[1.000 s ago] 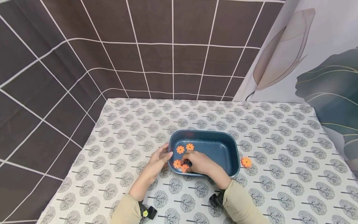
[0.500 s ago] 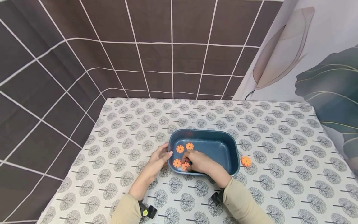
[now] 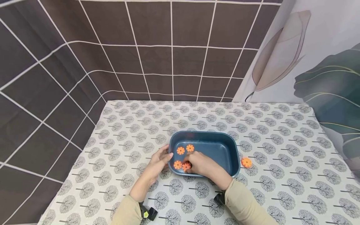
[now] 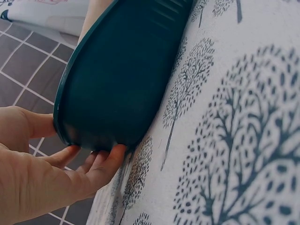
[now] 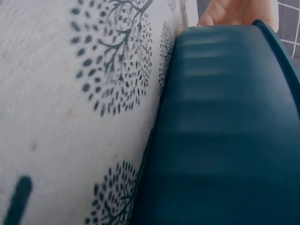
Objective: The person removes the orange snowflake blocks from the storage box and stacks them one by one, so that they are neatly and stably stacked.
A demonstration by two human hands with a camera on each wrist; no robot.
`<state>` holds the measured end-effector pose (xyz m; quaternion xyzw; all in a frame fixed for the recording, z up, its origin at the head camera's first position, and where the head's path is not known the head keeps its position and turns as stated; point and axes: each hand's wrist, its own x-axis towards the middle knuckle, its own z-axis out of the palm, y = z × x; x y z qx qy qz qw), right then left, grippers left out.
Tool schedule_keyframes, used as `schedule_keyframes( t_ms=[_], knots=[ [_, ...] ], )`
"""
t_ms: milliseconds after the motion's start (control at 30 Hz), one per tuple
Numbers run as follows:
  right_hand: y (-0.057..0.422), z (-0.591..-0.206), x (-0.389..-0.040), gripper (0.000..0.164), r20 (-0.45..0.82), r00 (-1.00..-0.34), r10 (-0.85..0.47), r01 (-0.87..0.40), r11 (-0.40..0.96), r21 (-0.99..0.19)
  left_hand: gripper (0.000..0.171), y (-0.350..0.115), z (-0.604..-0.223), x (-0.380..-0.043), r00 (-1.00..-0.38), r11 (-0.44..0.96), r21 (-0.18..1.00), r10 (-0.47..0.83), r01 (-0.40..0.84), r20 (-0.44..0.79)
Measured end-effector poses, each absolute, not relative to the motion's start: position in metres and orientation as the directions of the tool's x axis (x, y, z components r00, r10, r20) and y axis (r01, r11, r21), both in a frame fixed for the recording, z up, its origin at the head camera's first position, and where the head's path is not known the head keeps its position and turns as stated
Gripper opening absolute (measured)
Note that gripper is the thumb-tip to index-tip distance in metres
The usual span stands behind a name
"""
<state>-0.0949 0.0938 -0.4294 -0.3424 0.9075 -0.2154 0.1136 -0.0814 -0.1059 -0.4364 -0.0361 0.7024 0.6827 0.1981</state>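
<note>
A dark blue-green plastic tub (image 3: 225, 156) stands on the cloth-covered table. My left hand (image 3: 157, 164) holds its left end; in the left wrist view the thumb lies at the rim and the fingertips (image 4: 115, 152) press the outer wall. Inside the tub, my right hand (image 3: 201, 164) reaches down with curled fingers and pinches an orange notched disc (image 3: 186, 166) near the front wall. Another orange disc (image 3: 177, 165) lies just left of it. Two more, a left one (image 3: 180, 150) and a right one (image 3: 190, 147), lie farther back. In the right wrist view the tub's outer wall (image 5: 225, 126) hides the right hand.
One orange disc or small stack (image 3: 246, 162) lies on the tree-print cloth (image 3: 135, 137), just right of the tub. Dark tiled-pattern curtain (image 3: 152, 59) hangs behind and to the left. A leaf-print curtain (image 3: 323, 93) hangs at the right.
My right fingers have shifted slightly at the front disc, and more of it shows now. The left hand and tub stay in place; the head view has moved a little.
</note>
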Motion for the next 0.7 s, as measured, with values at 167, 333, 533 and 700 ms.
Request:
schedule_keyframes(
  t_ms=[167,333,533,700],
  knots=[
    [0.0945,-0.4307,-0.0953,0.028,-0.034,-0.721,-0.692,-0.617,0.664,-0.422,0.059,-0.1056,-0.4367,-0.0814,-0.918,0.058,0.944,0.218,-0.326,-0.331],
    [0.0948,-0.4304,-0.0965,0.027,-0.020,-0.714,-0.700,-0.631,0.655,-0.417,0.059,-0.1057,-0.4364,-0.0810,-0.919,0.048,0.944,0.219,-0.327,-0.329],
    [0.0951,-0.4292,-0.0970,0.031,-0.041,-0.715,-0.697,-0.622,0.662,-0.418,0.060,-0.1058,-0.4366,-0.0810,-0.919,0.057,0.942,0.212,-0.330,-0.334],
    [0.0984,-0.4277,-0.0986,0.031,-0.023,-0.719,-0.695,-0.611,0.646,-0.458,0.059,-0.1055,-0.4369,-0.0809,-0.920,0.051,0.944,0.211,-0.327,-0.330]
  ],
)
